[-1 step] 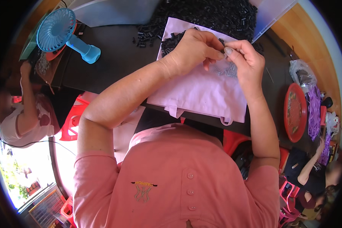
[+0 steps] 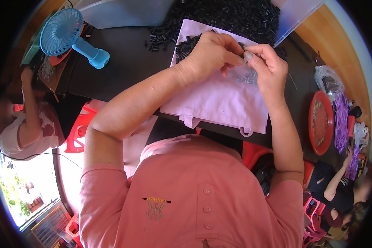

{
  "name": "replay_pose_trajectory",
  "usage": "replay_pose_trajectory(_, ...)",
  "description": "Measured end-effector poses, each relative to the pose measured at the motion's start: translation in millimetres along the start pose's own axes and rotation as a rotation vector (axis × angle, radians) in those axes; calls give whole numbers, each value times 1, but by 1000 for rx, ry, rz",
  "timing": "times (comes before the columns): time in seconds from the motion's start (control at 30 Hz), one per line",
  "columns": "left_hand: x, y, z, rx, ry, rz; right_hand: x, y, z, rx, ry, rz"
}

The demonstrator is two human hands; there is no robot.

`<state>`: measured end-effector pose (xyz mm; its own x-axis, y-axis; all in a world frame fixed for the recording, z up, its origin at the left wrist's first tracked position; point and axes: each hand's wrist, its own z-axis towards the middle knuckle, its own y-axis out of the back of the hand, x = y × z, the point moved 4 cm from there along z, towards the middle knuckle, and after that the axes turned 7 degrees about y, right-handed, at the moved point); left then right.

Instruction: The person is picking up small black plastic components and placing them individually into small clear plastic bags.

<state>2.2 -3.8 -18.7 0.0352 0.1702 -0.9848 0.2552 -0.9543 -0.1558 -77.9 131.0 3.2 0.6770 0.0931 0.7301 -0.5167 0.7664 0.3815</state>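
Note:
Both of my hands meet over a pink cloth bag [image 2: 219, 99] that lies flat on the dark table. My left hand [image 2: 213, 53] is closed in a pinch, thumb against fingers. Close beside it, my right hand [image 2: 268, 64] also pinches, thumb pressed to the forefinger. Whatever sits between the fingertips is too small and too covered to name. A small heap of thin silvery metal pieces [image 2: 248, 77] rests on the bag under the hands. Small black cylindrical parts [image 2: 185, 50] lie on the bag by my left wrist.
Behind the bag spreads a big pile of black parts [image 2: 227, 18], between translucent plastic bins [image 2: 124, 14]. A blue handheld fan [image 2: 96, 57] stands at the left. At the right are a red round tray [image 2: 321, 124] and purple cords [image 2: 341, 120]. Other people sit at both sides.

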Motion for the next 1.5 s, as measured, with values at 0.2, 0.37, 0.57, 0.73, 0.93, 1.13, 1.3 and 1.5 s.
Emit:
replay_pose_trajectory(0.2, -1, 3, -3, -38, -36, 139, 2, -5, -2, -34, 52, -45)
replay_pose_trajectory(0.37, -2, 0, 0, 105, 52, -121, -7, 1, -1, -42, -67, 123)
replay_pose_trajectory(0.57, 4, 2, 3, 177, 131, -151, -4, 1, 0, -49, -91, 177)
replay_pose_trajectory(0.73, 5, 2, 3, 173, 151, -127, -4, 1, 0, -41, -84, 136)
replay_pose_trajectory(0.93, 2, 2, 0, 77, 77, -48, -2, -4, -2, -38, -14, 50)
replay_pose_trajectory(1.13, 7, 5, 1, 67, 116, -150, -4, -7, -3, -18, -128, 189)
replay_pose_trajectory(1.3, 10, 9, 6, 33, 123, -178, -3, -7, -1, 62, -48, 93)
replay_pose_trajectory(1.5, 13, 4, 5, 56, 145, -162, 3, -19, -6, -45, 267, -391)
